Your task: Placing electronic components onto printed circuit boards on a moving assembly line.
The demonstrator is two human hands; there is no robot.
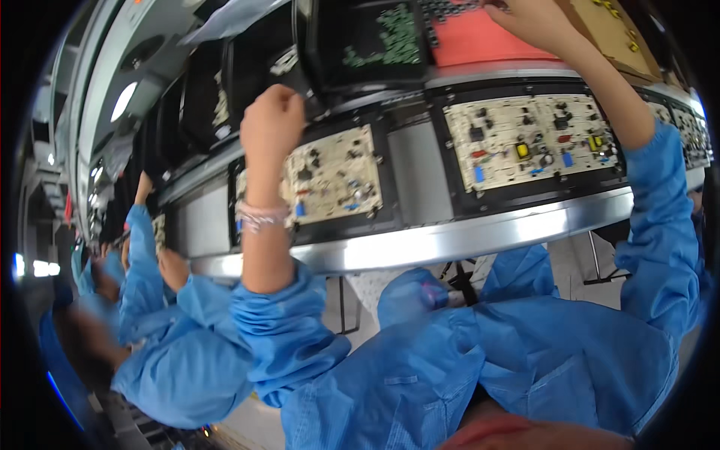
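Note:
My left hand, a bracelet at its wrist, is raised over the far edge of a cream circuit board in a black frame, close to the black bins. Its fingers are curled closed, and whatever they may hold is hidden. My right hand reaches to the red-lined bin, where small dark parts lie. Its fingers are bent together at the picture's top edge, partly cut off, with any held part not visible. Below my right forearm lies another framed circuit board, carrying yellow, blue and red components.
A black bin holds small green parts; a cardboard box with yellow parts stands at the far right. A metal rail runs along the near side. At left, a co-worker in a blue smock sits close beside me.

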